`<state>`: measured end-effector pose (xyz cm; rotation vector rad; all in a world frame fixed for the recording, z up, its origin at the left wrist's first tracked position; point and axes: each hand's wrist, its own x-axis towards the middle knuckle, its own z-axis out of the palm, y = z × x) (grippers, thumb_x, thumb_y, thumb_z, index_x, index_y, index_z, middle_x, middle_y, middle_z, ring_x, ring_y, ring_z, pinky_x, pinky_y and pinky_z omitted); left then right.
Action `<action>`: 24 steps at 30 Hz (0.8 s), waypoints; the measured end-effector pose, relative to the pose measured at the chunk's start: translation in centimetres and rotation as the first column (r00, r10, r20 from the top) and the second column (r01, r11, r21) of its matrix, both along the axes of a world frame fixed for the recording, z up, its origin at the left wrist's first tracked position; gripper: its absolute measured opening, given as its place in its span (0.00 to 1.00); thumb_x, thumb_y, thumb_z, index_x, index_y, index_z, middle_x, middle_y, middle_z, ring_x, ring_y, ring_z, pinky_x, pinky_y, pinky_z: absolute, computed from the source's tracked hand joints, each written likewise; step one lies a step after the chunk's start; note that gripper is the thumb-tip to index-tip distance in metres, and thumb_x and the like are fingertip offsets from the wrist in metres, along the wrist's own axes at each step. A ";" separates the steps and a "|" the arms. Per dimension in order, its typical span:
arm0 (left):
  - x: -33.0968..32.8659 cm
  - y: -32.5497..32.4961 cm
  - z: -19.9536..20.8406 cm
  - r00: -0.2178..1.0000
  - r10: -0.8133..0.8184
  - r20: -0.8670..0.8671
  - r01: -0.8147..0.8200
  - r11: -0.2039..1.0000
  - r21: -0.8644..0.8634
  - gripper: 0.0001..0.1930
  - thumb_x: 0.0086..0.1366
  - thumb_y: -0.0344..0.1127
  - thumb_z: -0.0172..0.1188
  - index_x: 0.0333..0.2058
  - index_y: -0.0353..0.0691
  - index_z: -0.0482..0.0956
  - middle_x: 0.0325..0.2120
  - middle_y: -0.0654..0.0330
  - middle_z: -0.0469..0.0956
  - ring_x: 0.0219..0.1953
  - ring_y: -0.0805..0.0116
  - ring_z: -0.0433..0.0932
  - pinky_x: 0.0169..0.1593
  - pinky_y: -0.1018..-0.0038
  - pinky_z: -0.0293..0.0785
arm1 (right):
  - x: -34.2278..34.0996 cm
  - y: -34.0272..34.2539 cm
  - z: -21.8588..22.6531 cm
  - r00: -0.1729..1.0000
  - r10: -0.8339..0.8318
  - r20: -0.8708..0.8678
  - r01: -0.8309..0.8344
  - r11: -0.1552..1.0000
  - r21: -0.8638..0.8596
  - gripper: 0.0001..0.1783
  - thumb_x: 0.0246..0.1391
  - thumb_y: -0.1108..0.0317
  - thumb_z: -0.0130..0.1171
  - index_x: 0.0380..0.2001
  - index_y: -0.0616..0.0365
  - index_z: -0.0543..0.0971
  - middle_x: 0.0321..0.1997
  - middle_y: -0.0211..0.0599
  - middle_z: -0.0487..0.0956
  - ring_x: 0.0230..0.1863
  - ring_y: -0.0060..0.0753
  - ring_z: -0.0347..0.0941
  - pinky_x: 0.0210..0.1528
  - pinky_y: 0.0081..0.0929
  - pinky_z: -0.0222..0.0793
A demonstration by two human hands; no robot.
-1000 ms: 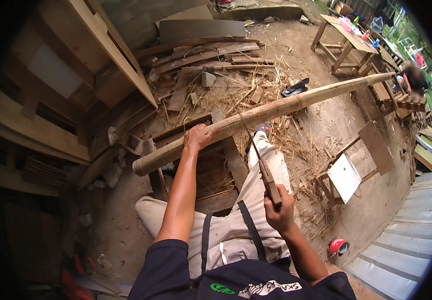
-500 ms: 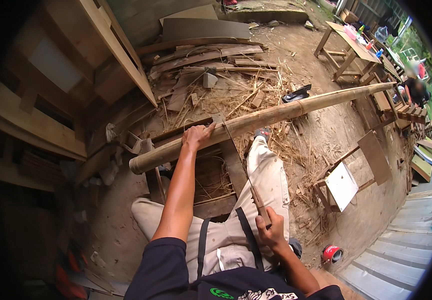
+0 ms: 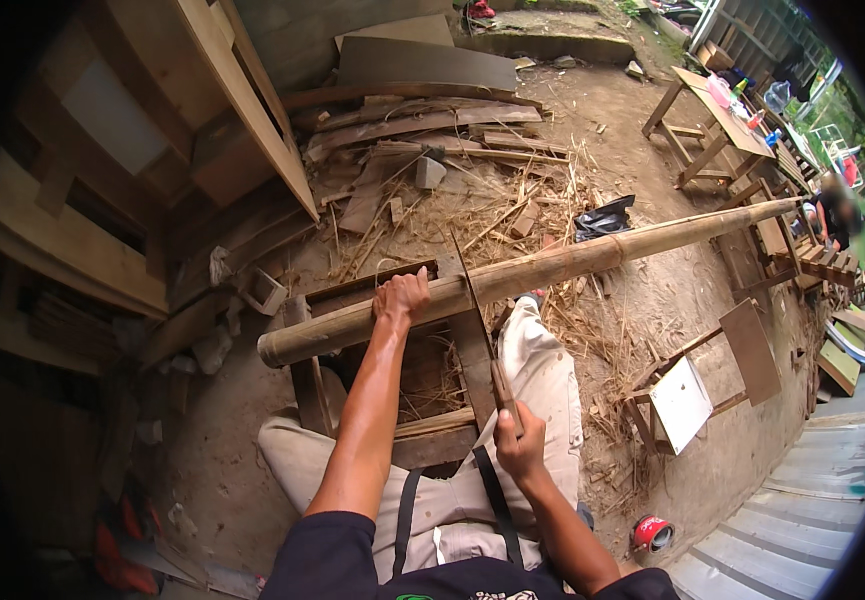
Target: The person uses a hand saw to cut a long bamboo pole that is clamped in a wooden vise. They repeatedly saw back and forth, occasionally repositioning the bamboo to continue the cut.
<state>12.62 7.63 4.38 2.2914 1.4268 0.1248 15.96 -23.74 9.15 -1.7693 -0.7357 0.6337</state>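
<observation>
A long bamboo pole [image 3: 572, 262] lies slantwise across a low wooden frame [image 3: 434, 447] between my legs, its near-left cut end jutting past the frame. On top of the pole my left hand [image 3: 402, 297] is closed, pressing it from above. My right hand [image 3: 521, 440] grips the wooden handle of a handsaw [image 3: 482, 322]. The saw's blade crosses the bamboo just right of my left hand, its tip showing beyond the far side. How deep any cut goes I cannot tell.
Boards and shavings [image 3: 432, 120] are heaped beyond the pole, near a black plastic bag [image 3: 604, 217]. Tall wooden panels [image 3: 242, 110] stand at left. A small wood-and-white stand [image 3: 682, 405] and a red can [image 3: 652, 533] are at right. A person [image 3: 837, 215] sits near a far table [image 3: 722, 110].
My right hand has pushed the saw forward, so more of the blade shows past the pole. My left hand stays on the bamboo. The whole view has shifted slightly.
</observation>
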 end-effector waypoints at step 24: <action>0.3 0.6 0.5 1.000 0.023 0.005 -0.022 0.995 -0.095 0.29 0.69 0.52 0.42 0.33 0.31 0.85 0.36 0.35 0.80 0.43 0.33 0.79 0.51 0.50 0.73 | 5.1 11.5 -4.2 0.998 -0.007 0.069 0.003 0.998 0.060 0.18 0.61 0.60 0.50 0.25 0.65 0.71 0.16 0.41 0.69 0.20 0.30 0.64 0.24 0.36 0.61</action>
